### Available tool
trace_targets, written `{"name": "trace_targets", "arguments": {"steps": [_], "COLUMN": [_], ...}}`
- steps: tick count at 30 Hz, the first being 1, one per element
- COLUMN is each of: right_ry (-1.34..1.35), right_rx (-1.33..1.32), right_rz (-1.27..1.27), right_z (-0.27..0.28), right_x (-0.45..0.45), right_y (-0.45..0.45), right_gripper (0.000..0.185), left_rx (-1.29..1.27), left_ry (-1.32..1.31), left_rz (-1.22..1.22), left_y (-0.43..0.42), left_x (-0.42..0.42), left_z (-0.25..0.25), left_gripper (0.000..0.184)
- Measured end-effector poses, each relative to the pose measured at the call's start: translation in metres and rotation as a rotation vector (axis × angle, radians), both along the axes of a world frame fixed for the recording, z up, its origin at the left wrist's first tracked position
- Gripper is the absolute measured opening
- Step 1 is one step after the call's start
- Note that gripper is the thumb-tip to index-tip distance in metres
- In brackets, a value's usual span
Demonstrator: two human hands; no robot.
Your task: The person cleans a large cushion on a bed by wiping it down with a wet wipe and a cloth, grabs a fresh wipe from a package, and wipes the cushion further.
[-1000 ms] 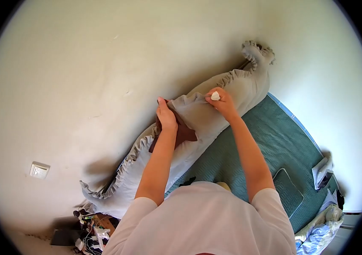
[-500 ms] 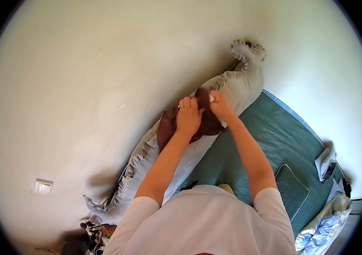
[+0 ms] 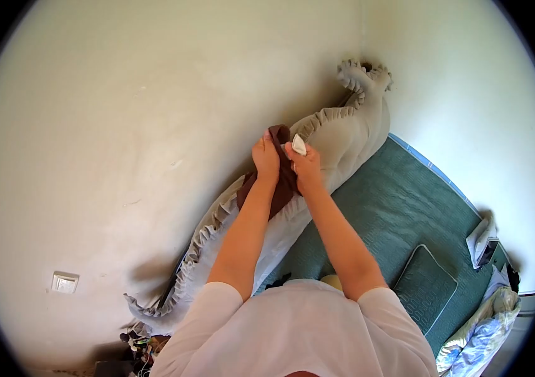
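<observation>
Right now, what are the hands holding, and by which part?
Left hand: brown cloth, near its top. Right hand: white item, by its lower end; whether it also grips cloth, can't tell.

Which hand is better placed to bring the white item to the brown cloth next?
Probably the right hand: it holds the white item, close to the brown cloth. The left hand is occupied gripping the cloth.

Bedroom, with green quilted bed [image 3: 383,198]
</observation>
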State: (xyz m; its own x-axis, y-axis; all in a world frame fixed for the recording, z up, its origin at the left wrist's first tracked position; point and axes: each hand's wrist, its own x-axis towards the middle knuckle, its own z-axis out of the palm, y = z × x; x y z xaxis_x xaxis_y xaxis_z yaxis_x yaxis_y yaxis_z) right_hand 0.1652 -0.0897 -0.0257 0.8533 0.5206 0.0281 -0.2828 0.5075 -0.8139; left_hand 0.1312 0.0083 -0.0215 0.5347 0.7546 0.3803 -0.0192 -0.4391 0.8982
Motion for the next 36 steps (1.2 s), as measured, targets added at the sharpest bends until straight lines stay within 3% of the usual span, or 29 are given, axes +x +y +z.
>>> {"name": "trace_targets", "arguments": {"steps": [1,5,6,7,8,9,11,12,13,14,16,18,20,22,24,26,27,31,34,36], "right_ry": [0.017,0.149,0.231,0.276,0.274,0.199,0.102,0.106,0.072,0.038,0.032,0.027,0.066,0.094,0.073,0.083,0.065,0.149,0.204,0.212], "right_rx": [0.051,0.026,-0.043,0.094,0.087,0.041,-0.011,-0.007,0.014,0.031,0.034,0.029,0.105,0.258,0.085,0.101,0.052,0.066,0.123,0.128], "right_rz": [0.026,0.023,-0.023,-0.059,-0.051,-0.03,0.003,0.0,0.026,0.056,0.033,0.012,0.034,0.045,0.027,0.004,-0.015,-0.058,0.021,-0.022], "right_z": [-0.005,-0.007,-0.005,-0.003,0.004,0.01,0.013,0.013,0.016,0.016,0.015,0.009,-0.001,-0.003,0.004,0.004,0.009,0.008,0.005,0.003], "right_x": [-0.001,-0.003,0.0,0.006,0.008,0.011,0.021,0.022,0.023,0.022,0.021,0.021,0.024,0.02,0.016,0.013,0.009,0.009,0.005,-0.001], "right_y": [0.003,-0.004,-0.01,-0.02,-0.027,-0.03,-0.028,-0.027,-0.026,-0.025,-0.023,-0.02,-0.017,-0.016,-0.022,-0.018,-0.02,-0.013,-0.015,-0.013], "right_gripper": [0.012,0.013,0.013,0.016,0.016,0.014,0.01,0.01,0.009,0.009,0.009,0.009,0.008,0.007,0.008,0.011,0.012,0.015,0.017,0.017], "left_rx": [-0.208,-0.267,-0.617,-0.969,-1.141,-1.012,-0.942,-0.786,-0.724,-0.509,-0.346,0.522,0.98,0.924,0.875,0.778,0.795,0.563,0.367,0.024], "left_ry": [-0.096,-0.214,-0.315,-0.417,-0.573,-0.67,-0.708,-0.748,-0.721,-0.648,-0.269,0.281,0.479,0.522,0.552,0.674,0.58,0.642,0.46,0.104], "left_rz": [-0.01,0.104,0.104,0.1,0.019,-0.146,-0.058,-0.239,-0.166,-0.248,-0.2,0.044,0.218,0.209,0.197,0.155,0.084,0.042,0.073,0.012], "left_y": [0.0,0.023,0.04,0.056,0.058,0.049,0.01,0.0,-0.019,-0.025,-0.042,-0.049,-0.058,-0.056,-0.054,-0.044,-0.032,-0.02,0.004,0.021], "left_x": [0.002,0.003,-0.003,-0.012,-0.027,-0.046,-0.082,-0.104,-0.122,-0.137,-0.148,-0.123,-0.087,-0.077,-0.073,-0.078,-0.078,-0.073,-0.065,-0.06], "left_z": [0.003,-0.012,-0.009,-0.009,0.008,0.024,0.077,0.086,0.103,0.107,0.104,0.08,0.053,0.021,0.024,0.03,0.026,0.023,-0.003,-0.017], "left_gripper": [0.043,0.046,0.047,0.049,0.052,0.052,0.05,0.05,0.051,0.049,0.044,0.038,0.04,0.036,0.032,0.022,0.018,0.025,0.037,0.042]}}
